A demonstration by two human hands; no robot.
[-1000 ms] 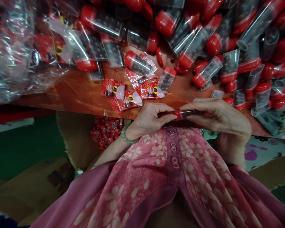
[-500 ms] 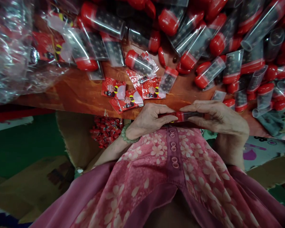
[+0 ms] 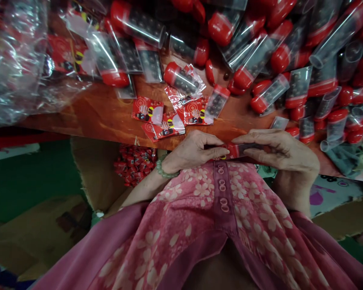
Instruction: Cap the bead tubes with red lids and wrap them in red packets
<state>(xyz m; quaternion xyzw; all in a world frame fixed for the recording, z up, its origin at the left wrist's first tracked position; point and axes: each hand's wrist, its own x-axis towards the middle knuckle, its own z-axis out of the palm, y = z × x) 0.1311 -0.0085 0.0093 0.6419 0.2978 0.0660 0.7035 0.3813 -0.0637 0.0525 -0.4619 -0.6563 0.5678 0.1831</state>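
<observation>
Just above the dress front, both hands hold a small clear tube (image 3: 247,146) with dark contents, lying level between them. My left hand (image 3: 193,151) pinches its red end, where a bit of yellow print shows; whether that end is a cap or a wrapped label I cannot tell. The fingers of my right hand (image 3: 286,155) close over the tube's dark part from the other side and hide much of it. Beyond the left hand lie red printed packets (image 3: 148,110), and near them a red-capped tube of dark balls (image 3: 183,80).
A heap of red-capped tubes (image 3: 296,86) covers the back and right of the wooden table (image 3: 109,117). Clear plastic wrapping (image 3: 21,68) lies at the left. Below the table edge, an open cardboard box (image 3: 98,177) stands beside many small red pieces (image 3: 134,163).
Both hands keep their grip on the tube, and its red part shows a little more between the fingers. The view has shifted slightly.
</observation>
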